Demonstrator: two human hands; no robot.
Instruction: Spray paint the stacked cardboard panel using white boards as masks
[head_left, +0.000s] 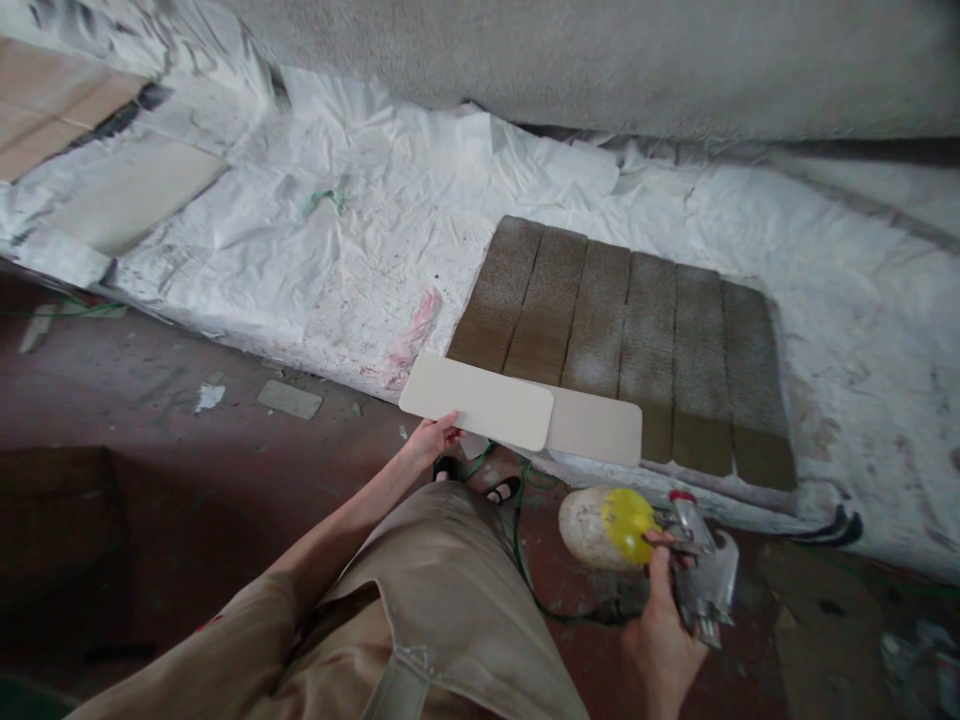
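Observation:
My left hand point(438, 437) pinches the near edge of a pale, rounded rectangular card point(480, 402). A second beige card point(600, 424) shows from behind its right end; whether my hand holds that one too I cannot tell. In my right hand point(664, 620) is a metal spray gun point(705, 580), with a round white and yellow cup point(607, 528) on its left side. Beyond the cards lies a row of brown, fuzzy-textured panels point(637, 350), side by side. Their far parts look greyish and their near ends are darker. The pale card overlaps the near left panels.
White crumpled sheeting point(375, 220) covers the long, low platform. A beige board point(146, 195) and tan panels point(45, 105) lie at the left. A grey wall point(600, 60) rises behind. A green hose point(525, 570) runs over the red floor point(225, 430), where scraps lie.

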